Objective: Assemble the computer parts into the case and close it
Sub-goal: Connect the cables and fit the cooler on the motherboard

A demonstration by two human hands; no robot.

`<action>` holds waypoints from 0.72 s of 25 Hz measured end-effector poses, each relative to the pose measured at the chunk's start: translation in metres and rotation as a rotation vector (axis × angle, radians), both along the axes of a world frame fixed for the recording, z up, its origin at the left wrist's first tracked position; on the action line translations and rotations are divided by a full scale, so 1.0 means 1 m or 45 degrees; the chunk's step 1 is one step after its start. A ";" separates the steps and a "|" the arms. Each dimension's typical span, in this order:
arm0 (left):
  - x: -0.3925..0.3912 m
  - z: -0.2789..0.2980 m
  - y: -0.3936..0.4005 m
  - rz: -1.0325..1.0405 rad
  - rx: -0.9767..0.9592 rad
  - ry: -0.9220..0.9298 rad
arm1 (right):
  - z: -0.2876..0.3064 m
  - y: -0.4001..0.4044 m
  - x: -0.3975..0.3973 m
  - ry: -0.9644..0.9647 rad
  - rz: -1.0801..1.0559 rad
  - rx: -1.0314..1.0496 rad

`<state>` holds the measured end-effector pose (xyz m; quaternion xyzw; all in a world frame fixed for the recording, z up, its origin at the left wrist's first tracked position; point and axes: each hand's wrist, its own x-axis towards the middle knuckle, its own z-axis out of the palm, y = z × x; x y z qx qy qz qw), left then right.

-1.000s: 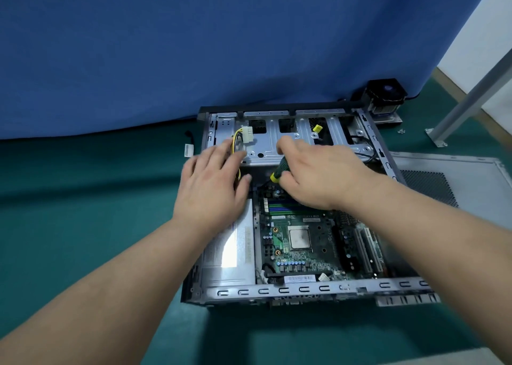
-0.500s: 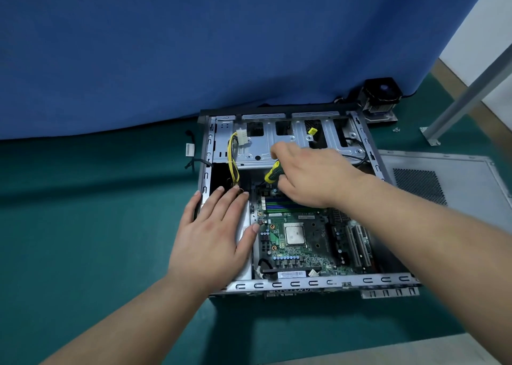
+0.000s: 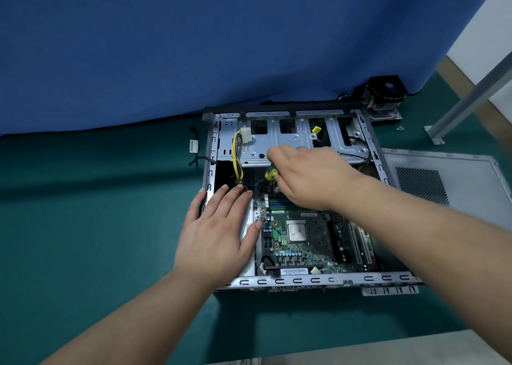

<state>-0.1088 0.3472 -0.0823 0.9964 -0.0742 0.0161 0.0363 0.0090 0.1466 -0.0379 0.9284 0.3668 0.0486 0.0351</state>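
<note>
An open metal computer case (image 3: 304, 281) lies flat on a green mat. A green motherboard (image 3: 302, 251) with a bare processor (image 3: 297, 231) sits inside it. My left hand (image 3: 219, 231) rests flat, fingers straight, on the silver power supply (image 3: 247, 226) at the case's left. My right hand (image 3: 310, 177) grips a yellow and black screwdriver (image 3: 271, 174) above the board's far left corner; its tip is hidden. Yellow power cables (image 3: 237, 157) with a white plug hang over the drive cage (image 3: 293, 140).
The grey side panel (image 3: 448, 181) lies flat to the right of the case. A black cooler fan (image 3: 385, 94) stands at the back right by the blue curtain (image 3: 221, 37). A metal leg (image 3: 468, 98) slants at the far right. Small screws (image 3: 400, 128) lie near it.
My left hand has come back from the yellow cables at the drive cage and settled flat on the power supply. My right hand has kept its grip on the screwdriver in the same spot.
</note>
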 end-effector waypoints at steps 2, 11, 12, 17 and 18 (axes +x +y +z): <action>0.000 0.000 0.000 -0.001 -0.003 -0.009 | 0.000 0.000 0.000 -0.078 -0.068 -0.057; -0.001 0.000 0.000 -0.001 -0.025 -0.019 | -0.002 -0.002 -0.001 0.021 -0.052 -0.020; 0.000 -0.001 0.001 0.002 -0.030 -0.021 | -0.002 0.001 0.000 -0.009 -0.100 -0.040; -0.001 0.000 0.001 0.003 -0.035 -0.017 | 0.001 0.012 0.001 -0.016 -0.282 -0.107; -0.001 0.000 0.001 0.002 -0.032 -0.012 | 0.002 0.011 0.000 0.033 -0.261 -0.098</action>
